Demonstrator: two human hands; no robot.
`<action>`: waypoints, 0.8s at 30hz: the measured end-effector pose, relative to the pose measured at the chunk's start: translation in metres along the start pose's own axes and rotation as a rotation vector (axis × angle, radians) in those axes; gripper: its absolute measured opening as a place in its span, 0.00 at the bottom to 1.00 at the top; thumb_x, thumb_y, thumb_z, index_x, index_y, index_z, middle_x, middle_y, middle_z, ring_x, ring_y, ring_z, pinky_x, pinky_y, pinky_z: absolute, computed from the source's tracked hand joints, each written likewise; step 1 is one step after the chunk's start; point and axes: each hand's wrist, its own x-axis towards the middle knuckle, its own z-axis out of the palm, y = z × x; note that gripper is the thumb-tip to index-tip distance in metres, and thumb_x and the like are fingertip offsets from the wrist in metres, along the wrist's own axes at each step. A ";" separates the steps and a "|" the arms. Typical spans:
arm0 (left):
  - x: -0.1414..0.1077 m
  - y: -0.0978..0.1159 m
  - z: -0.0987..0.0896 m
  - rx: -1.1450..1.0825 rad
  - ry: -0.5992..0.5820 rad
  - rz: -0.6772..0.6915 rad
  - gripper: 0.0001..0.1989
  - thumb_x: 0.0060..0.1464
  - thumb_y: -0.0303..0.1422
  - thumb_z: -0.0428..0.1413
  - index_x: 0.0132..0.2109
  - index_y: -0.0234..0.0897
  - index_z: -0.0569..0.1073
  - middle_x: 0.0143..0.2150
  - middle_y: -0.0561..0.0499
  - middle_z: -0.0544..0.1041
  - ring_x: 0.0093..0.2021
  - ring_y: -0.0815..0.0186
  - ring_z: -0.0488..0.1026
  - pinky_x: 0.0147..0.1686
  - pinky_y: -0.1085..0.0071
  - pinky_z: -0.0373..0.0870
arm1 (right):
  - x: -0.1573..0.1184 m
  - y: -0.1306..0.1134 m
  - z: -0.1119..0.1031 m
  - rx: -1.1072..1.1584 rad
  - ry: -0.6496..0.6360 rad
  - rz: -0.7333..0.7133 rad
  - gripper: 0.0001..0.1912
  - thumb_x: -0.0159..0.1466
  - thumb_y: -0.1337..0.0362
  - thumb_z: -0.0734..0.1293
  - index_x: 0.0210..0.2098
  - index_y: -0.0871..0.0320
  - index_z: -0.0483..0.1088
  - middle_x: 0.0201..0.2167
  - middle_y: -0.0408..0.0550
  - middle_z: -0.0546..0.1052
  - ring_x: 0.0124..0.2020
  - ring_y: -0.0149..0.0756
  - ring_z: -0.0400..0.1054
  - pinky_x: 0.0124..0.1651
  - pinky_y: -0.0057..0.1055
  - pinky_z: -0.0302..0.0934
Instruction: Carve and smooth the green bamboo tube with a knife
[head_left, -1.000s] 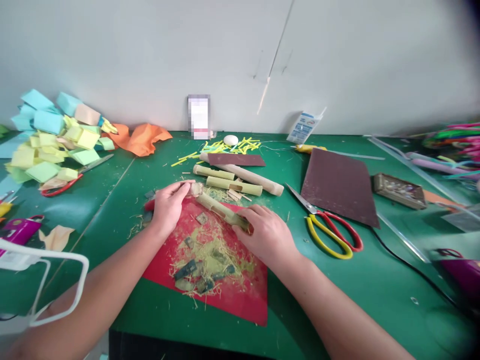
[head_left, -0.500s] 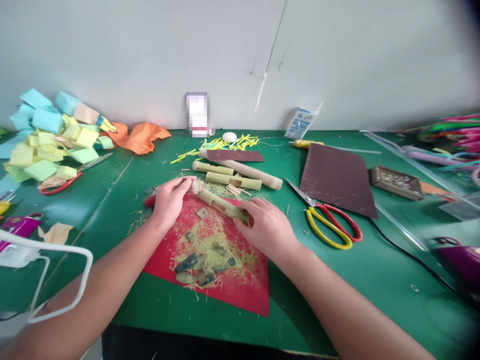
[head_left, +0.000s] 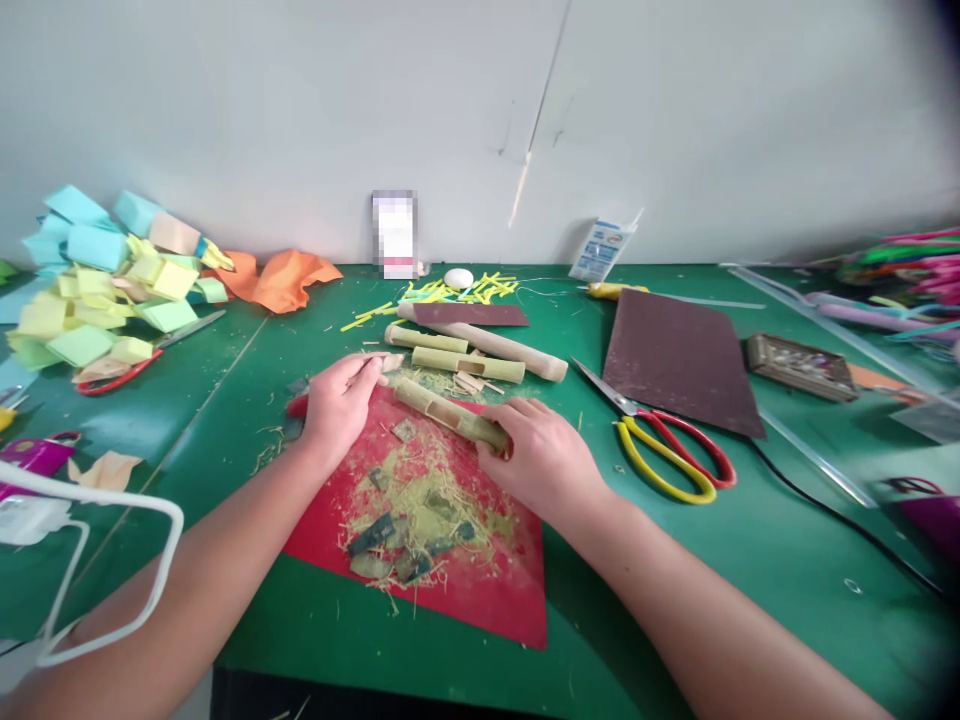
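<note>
The slotted bamboo tube [head_left: 466, 424] lies obliquely over the red sheet [head_left: 517, 590]; whether it rests on the sheet cannot be determined. Right hand [head_left: 541, 455]: fingers clamped around the near end of the tube. Left hand [head_left: 341, 400]: fingers pinched on a pale folded scrap [head_left: 391, 362], just beside the far end but apart from it. Change: the scrap has come off that end, which it covered half a second ago; the end is now exposed and only the right hand supports the tube. Shavings and dark sanded-looking scraps [head_left: 371, 533] cover the sheet. Beyond lies a second slotted bamboo piece [head_left: 487, 368]; scissors [head_left: 667, 455] lie rightward on the green tabletop [head_left: 615, 570].
</note>
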 end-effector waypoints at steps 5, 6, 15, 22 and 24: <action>-0.001 0.001 0.002 -0.058 -0.008 -0.022 0.15 0.58 0.40 0.51 0.43 0.35 0.77 0.32 0.50 0.79 0.33 0.66 0.75 0.38 0.72 0.71 | 0.001 0.009 -0.001 -0.002 0.031 0.011 0.11 0.53 0.64 0.65 0.37 0.56 0.72 0.35 0.48 0.74 0.39 0.40 0.65 0.40 0.34 0.58; -0.002 0.001 0.002 -0.056 -0.015 -0.025 0.15 0.58 0.40 0.52 0.43 0.35 0.77 0.31 0.50 0.78 0.33 0.66 0.75 0.38 0.72 0.70 | 0.001 0.010 -0.001 -0.002 0.030 0.016 0.12 0.53 0.64 0.65 0.37 0.56 0.71 0.35 0.48 0.74 0.39 0.40 0.65 0.41 0.34 0.58; -0.007 0.001 0.006 -0.043 -0.053 0.021 0.13 0.57 0.38 0.52 0.42 0.36 0.77 0.37 0.49 0.79 0.33 0.66 0.75 0.37 0.72 0.71 | 0.003 0.014 0.002 0.121 0.079 0.037 0.23 0.52 0.65 0.67 0.49 0.56 0.68 0.45 0.51 0.72 0.46 0.43 0.64 0.48 0.39 0.60; -0.011 0.000 0.006 -0.068 -0.066 0.036 0.13 0.57 0.38 0.52 0.42 0.36 0.77 0.38 0.48 0.79 0.33 0.66 0.75 0.37 0.72 0.71 | 0.001 0.016 -0.007 -0.036 0.046 0.034 0.09 0.57 0.59 0.65 0.33 0.55 0.73 0.36 0.50 0.72 0.39 0.42 0.62 0.45 0.39 0.58; -0.010 0.001 0.006 -0.064 -0.060 0.025 0.13 0.57 0.38 0.52 0.42 0.35 0.77 0.37 0.48 0.79 0.32 0.67 0.75 0.36 0.72 0.71 | 0.001 0.014 -0.008 -0.031 0.028 0.026 0.06 0.55 0.60 0.66 0.31 0.55 0.72 0.34 0.49 0.72 0.38 0.41 0.61 0.42 0.37 0.58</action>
